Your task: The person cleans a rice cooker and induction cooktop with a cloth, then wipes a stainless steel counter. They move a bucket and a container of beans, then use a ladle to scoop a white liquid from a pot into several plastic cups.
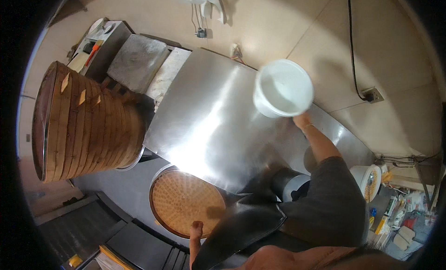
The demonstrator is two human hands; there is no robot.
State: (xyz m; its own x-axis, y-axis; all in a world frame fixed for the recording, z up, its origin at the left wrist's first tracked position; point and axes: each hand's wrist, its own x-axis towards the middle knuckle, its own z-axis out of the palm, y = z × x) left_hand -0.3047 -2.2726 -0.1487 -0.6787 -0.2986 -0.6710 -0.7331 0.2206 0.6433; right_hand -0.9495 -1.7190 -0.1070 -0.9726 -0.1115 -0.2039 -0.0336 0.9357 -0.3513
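Observation:
My right hand (pixel 302 121) grips the near side of a white plastic bucket (pixel 262 102) at arm's length. The bucket's mouth faces up towards me, and no contents show inside. It is held over the far edge of a stainless steel worktop (pixel 216 106), near the wall; whether it touches the metal I cannot tell. My left hand (pixel 197 229) is low at my side with its fingers curled, and nothing shows in it. It overlaps the rim of a round woven bamboo steamer tray (pixel 184 200) in the view.
A tall stack of bamboo steamers (pixel 87 123) stands at left. Behind it are a grey block-shaped item (pixel 139 59) and an orange-handled brush (pixel 93 53). A white tub of yellowish pieces (pixel 360 181) is at right, near bags and packages (pixel 400 214). A cable runs to a wall socket (pixel 374 95).

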